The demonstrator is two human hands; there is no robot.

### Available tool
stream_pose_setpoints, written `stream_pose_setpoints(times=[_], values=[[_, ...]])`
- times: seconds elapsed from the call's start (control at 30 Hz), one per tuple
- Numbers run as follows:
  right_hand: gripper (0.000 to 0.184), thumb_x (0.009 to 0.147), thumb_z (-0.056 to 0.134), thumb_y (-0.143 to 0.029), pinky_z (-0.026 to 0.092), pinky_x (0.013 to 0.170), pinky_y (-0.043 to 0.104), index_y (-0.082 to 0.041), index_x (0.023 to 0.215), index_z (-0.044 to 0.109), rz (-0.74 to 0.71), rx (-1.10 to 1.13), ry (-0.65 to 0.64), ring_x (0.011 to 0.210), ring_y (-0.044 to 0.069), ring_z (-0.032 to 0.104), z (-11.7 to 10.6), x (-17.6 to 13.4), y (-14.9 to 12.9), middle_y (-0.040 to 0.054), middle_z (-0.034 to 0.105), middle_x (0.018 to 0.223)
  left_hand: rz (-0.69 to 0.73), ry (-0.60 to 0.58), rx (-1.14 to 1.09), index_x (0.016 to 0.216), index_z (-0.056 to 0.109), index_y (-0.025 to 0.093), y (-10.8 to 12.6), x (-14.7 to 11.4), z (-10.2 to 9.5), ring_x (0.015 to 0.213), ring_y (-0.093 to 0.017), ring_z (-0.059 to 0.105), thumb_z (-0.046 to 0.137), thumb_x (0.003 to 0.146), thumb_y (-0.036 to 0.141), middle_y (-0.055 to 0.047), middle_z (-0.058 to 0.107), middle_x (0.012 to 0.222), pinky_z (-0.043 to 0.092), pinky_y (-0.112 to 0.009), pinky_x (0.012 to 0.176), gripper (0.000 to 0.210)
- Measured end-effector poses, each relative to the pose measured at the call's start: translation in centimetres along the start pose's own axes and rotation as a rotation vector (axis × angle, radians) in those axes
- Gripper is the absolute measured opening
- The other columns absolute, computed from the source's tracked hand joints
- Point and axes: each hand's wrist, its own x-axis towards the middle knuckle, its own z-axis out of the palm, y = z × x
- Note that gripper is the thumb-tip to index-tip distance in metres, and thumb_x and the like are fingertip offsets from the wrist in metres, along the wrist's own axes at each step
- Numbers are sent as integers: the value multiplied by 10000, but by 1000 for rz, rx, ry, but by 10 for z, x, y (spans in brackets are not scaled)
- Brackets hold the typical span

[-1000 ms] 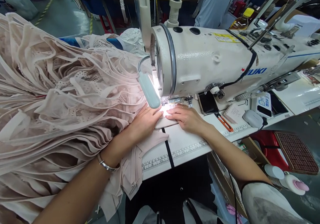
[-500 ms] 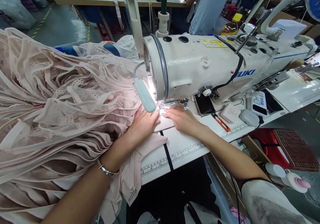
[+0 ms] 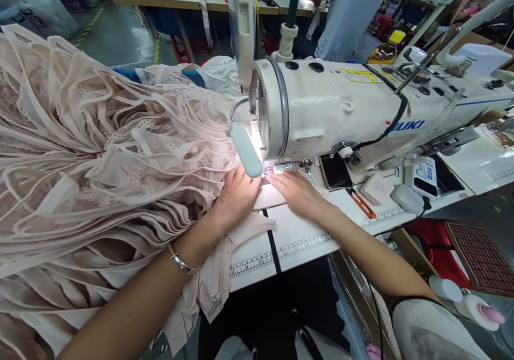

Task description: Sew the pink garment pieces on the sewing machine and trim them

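Note:
Under the head of a white sewing machine [image 3: 321, 114], both hands meet close to the needle. My left hand [image 3: 237, 197] lies just left of the needle, its fingers together on pale pink fabric [image 3: 252, 226]; a small clip-on lamp [image 3: 246, 150] covers some of its fingertips. From the right, my right hand [image 3: 299, 193] reaches in, fingers closed and tips pressed down beside the presser foot [image 3: 265, 177]. The bit of fabric under its fingertips is small and mostly hidden. A large heap of pale pink lace garments [image 3: 132, 183] rises against my left forearm.
Right of the hands lie a phone [image 3: 335, 171], an orange cutter [image 3: 362, 204], paper cards [image 3: 377, 189] and an earphone case [image 3: 406, 198]. A printed ruler [image 3: 301, 249] runs along the table's front edge. Behind the machine stands a person in a blue shirt [image 3: 345, 15].
The whole view has shifted, so the machine and table appear farther right. My left hand's fingers have drawn slightly back from the needle, while my right hand stays by the presser foot.

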Motion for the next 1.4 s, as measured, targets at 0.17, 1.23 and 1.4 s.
stream_pose_setpoints(times=[0.17, 1.23, 1.4], values=[[520, 955, 242, -57, 456, 1048, 457, -157, 1370, 539, 86, 31, -75, 1311, 247, 527, -7, 2, -3, 123, 583, 1427, -62, -25, 77, 965, 688, 138, 4, 3, -1, 1034, -312, 581, 577, 956, 234, -126, 679, 985, 426, -427, 850, 147], [645, 823, 324, 23, 505, 887, 393, -214, 1345, 620, 169, 51, -89, 1080, 252, 613, -8, 0, 2, 78, 624, 1364, -168, -117, -57, 954, 629, 155, 2, 21, -2, 1027, -282, 627, 432, 937, 149, -110, 671, 915, 406, -486, 1096, 198], [645, 832, 336, 11, 503, 885, 376, -234, 1360, 614, 235, 50, -114, 1107, 253, 610, -12, 3, -6, 66, 627, 1374, -172, -89, -29, 931, 636, 166, 3, 20, 1, 1028, -280, 636, 455, 942, 149, -100, 683, 912, 415, -486, 1100, 182]])
